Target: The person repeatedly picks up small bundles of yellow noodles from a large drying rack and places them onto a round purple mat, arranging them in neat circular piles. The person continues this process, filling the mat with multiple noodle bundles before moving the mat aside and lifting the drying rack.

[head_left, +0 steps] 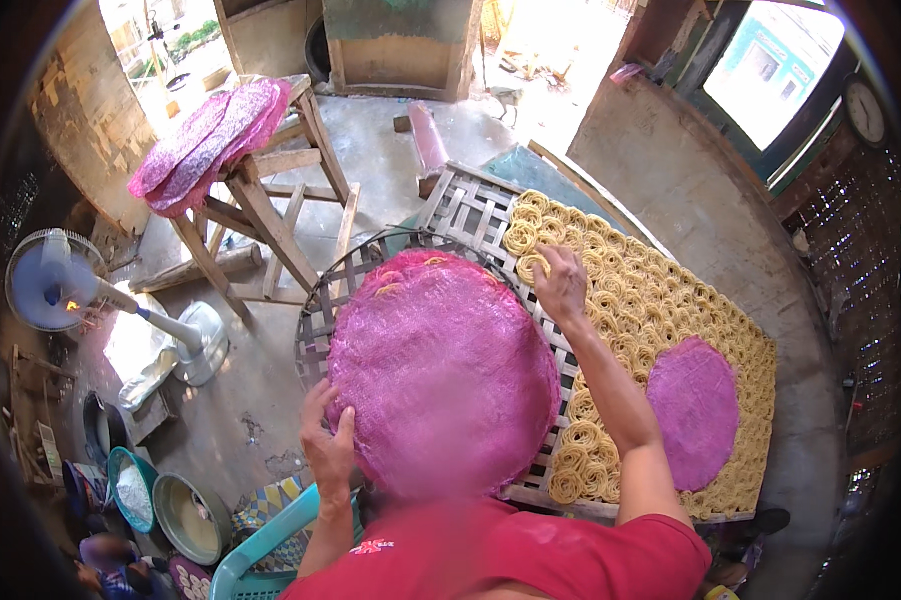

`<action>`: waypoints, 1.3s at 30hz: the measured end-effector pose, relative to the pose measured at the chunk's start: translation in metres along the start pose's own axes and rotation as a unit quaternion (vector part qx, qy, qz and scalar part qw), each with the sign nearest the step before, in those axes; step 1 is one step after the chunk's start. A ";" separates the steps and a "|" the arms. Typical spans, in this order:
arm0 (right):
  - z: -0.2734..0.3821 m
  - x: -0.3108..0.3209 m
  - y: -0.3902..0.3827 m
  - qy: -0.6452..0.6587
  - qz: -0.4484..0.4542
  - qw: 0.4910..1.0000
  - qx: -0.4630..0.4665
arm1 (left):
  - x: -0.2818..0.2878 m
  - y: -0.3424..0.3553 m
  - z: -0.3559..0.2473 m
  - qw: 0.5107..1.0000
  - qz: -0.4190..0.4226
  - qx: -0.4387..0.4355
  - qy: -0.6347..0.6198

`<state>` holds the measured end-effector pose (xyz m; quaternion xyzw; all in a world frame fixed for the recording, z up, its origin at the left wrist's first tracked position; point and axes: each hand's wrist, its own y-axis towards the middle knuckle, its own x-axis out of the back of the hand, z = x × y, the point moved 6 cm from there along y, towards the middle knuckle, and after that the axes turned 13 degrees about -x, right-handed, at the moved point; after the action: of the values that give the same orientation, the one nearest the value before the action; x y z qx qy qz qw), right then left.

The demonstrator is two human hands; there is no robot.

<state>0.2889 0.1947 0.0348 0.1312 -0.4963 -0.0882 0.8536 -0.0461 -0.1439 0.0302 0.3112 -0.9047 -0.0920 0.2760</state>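
Observation:
A large round bundle under pink mesh (pixel 440 370) sits on an open-weave basket (pixel 315 330) in front of me. My left hand (pixel 328 440) rests against its left edge, thumb and fingers apart. A few yellow strands show near the bundle's far edge. To the right, a slatted bamboo rack (pixel 470 205) carries rows of yellow coiled noodle nests (pixel 660 310). My right hand (pixel 560 282) is at the rack's far left part, its fingers closed on a noodle nest (pixel 532 268). A pink oval mesh piece (pixel 692 412) lies over nests at the near right.
A wooden stool (pixel 280 160) at the far left bears folded pink mesh (pixel 210 140). A standing fan (pixel 195 340) is on the left. Basins (pixel 190 515), a turquoise plastic chair (pixel 235 575) and a person (pixel 120 570) are at the lower left. A wall clock (pixel 863 110) hangs right.

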 end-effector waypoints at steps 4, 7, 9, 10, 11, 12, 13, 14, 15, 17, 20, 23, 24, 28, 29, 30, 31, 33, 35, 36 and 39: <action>0.023 0.001 -0.063 -0.034 0.150 0.987 0.048 | -0.008 0.004 -0.001 1.000 0.002 -0.026 -0.009; 0.040 0.005 -0.083 -0.076 0.138 0.986 0.056 | -0.013 0.008 -0.005 0.999 0.004 -0.039 -0.005; 0.044 0.006 -0.085 -0.106 0.123 0.986 0.034 | -0.013 0.007 -0.009 0.999 0.005 -0.049 -0.014; 0.045 0.007 -0.086 -0.109 0.117 0.987 0.030 | -0.013 0.007 -0.010 0.998 0.003 -0.056 -0.012; 0.046 0.007 -0.085 -0.112 0.112 0.987 0.027 | -0.013 0.007 -0.011 0.998 0.005 -0.054 -0.016; 0.046 0.006 -0.084 -0.120 0.108 0.987 0.021 | -0.012 0.004 -0.011 0.998 0.004 -0.054 -0.016; 0.047 0.005 -0.084 -0.111 0.110 0.987 0.019 | -0.011 0.002 -0.010 0.999 0.005 -0.047 -0.009; 0.047 0.004 -0.084 -0.107 0.113 0.988 0.014 | -0.011 0.000 -0.010 0.998 0.006 -0.051 -0.019; 0.048 0.002 -0.085 -0.107 0.114 0.988 0.013 | -0.010 -0.002 -0.010 0.998 0.008 -0.050 -0.024; 0.047 0.001 -0.085 -0.088 0.113 0.990 -0.001 | -0.010 -0.004 -0.009 0.998 0.008 -0.045 -0.039; 0.048 0.001 -0.086 -0.038 0.115 0.992 -0.016 | -0.008 -0.006 -0.007 0.998 0.001 -0.032 -0.056; 0.052 0.005 -0.088 -0.004 0.086 0.996 -0.001 | -0.006 -0.005 -0.006 0.998 -0.001 -0.028 -0.054; 0.054 0.007 -0.089 -0.003 0.075 0.997 0.005 | -0.006 -0.005 -0.005 0.998 -0.002 -0.031 -0.055; 0.081 0.019 -0.118 0.052 0.014 0.979 0.197 | -0.002 -0.004 -0.002 0.999 -0.005 -0.037 -0.037; 0.085 0.015 -0.127 0.062 0.070 0.975 0.200 | -0.002 -0.004 -0.001 0.998 -0.008 -0.041 -0.044; 0.089 0.014 -0.139 0.077 0.113 0.967 0.214 | -0.001 -0.004 -0.001 0.998 -0.010 -0.044 -0.045; 0.092 0.014 -0.151 0.087 0.159 0.957 0.227 | -0.001 -0.004 0.000 0.998 -0.007 -0.043 -0.039; 0.098 0.022 -0.173 0.098 0.199 0.940 0.258 | -0.001 -0.005 -0.001 0.998 -0.008 -0.049 -0.041; 0.107 0.033 -0.192 0.149 0.224 0.923 0.276 | -0.003 -0.006 -0.001 0.998 -0.004 -0.051 -0.039; 0.113 0.039 -0.200 0.166 0.238 0.911 0.294 | -0.004 -0.007 0.000 0.998 -0.001 -0.050 -0.039; 0.119 0.052 -0.219 0.181 0.353 0.878 0.270 | -0.006 -0.006 0.006 0.997 -0.015 -0.025 -0.077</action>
<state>0.2065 -0.0439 0.0656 0.1862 -0.3513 0.3814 0.8346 -0.0423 -0.1453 0.0208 0.3095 -0.9159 -0.1424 0.2123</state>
